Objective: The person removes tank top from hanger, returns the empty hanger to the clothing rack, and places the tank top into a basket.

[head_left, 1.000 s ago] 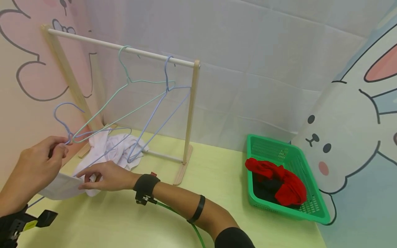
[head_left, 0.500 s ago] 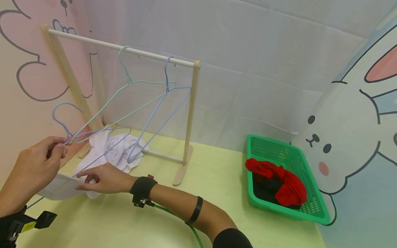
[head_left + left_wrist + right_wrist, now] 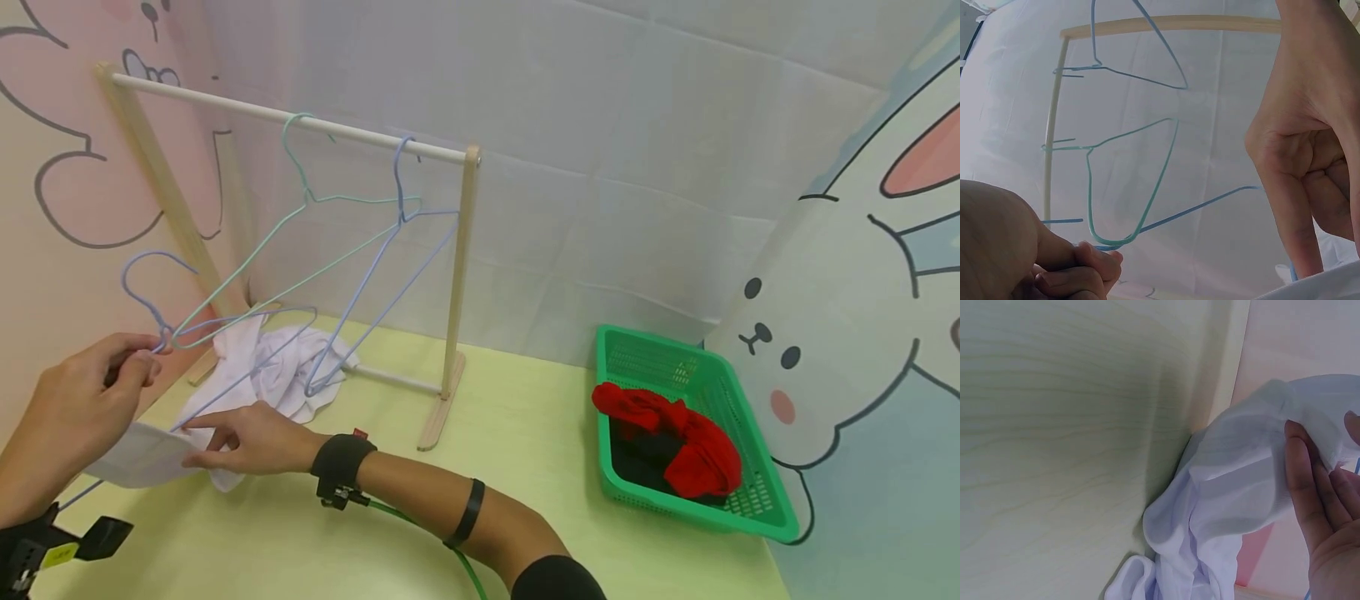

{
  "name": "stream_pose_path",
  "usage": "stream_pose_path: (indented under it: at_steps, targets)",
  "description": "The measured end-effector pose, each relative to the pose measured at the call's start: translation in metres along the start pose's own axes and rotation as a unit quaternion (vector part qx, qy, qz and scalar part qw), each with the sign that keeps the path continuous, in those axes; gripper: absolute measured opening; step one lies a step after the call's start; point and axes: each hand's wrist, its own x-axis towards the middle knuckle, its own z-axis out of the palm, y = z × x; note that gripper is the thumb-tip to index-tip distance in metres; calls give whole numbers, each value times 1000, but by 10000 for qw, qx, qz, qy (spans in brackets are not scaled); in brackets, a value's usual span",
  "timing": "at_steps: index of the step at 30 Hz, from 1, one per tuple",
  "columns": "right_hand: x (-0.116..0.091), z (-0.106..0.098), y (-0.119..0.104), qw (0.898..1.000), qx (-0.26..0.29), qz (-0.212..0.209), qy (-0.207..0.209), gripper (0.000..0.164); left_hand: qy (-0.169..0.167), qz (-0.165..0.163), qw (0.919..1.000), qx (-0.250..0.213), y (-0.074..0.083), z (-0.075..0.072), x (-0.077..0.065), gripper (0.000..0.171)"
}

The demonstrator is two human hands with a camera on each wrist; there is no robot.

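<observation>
My left hand (image 3: 82, 408) pinches a blue wire hanger (image 3: 142, 302) just below its hook, at the left of the head view. The hanger slants, with one end low at the far left and the other toward the rack. A white garment (image 3: 288, 362) lies partly bunched on the table, its near edge lifted around the hanger's lower part. My right hand (image 3: 258, 437) pinches that lifted edge between thumb and fingers. In the right wrist view the garment (image 3: 1241, 469) drapes down from the fingers. The hanger's near end is partly hidden by the left hand and cloth.
A wooden rack (image 3: 465, 250) with a white rod bears a green hanger (image 3: 307, 197) and another blue hanger (image 3: 400, 212), both bare. The green one overlaps the held hanger in the head view. At right stands a green basket (image 3: 780, 517) with red cloth (image 3: 701, 454) and black cloth.
My right hand has drifted slightly left and down with the garment's edge. The left hand and its hanger have shifted only a little to the left.
</observation>
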Motion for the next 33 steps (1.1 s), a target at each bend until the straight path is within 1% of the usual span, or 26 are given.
stream_pose_path:
  at_steps: [5,8,14,17,19,25,28,33]
  targets:
    - [2,4,-3,9999,19,96,37,51,127,103,9998,-63,2,0,0,34]
    - [2,5,-4,9999,-106,17,119,47,203,178,9996,-66,3,0,1,33]
    - [-2,7,0,9969,-398,-513,451,27,258,214,9994,-96,-1,3,1,31]
    - [-3,7,0,9948,-463,-732,545,22,322,242,9992,-67,-5,4,1,30]
    - [-3,8,0,9937,-518,-806,573,22,349,268,9990,-51,-7,5,1,29]
    - [-4,11,-4,9926,-786,-761,527,24,361,237,9989,-155,-14,8,-1,29]
    - [-4,12,-5,9923,-853,-766,471,26,379,218,9988,-199,-15,9,-2,30]
    - [-4,14,-5,9916,-986,-733,416,28,348,246,9988,-251,-14,8,1,30]
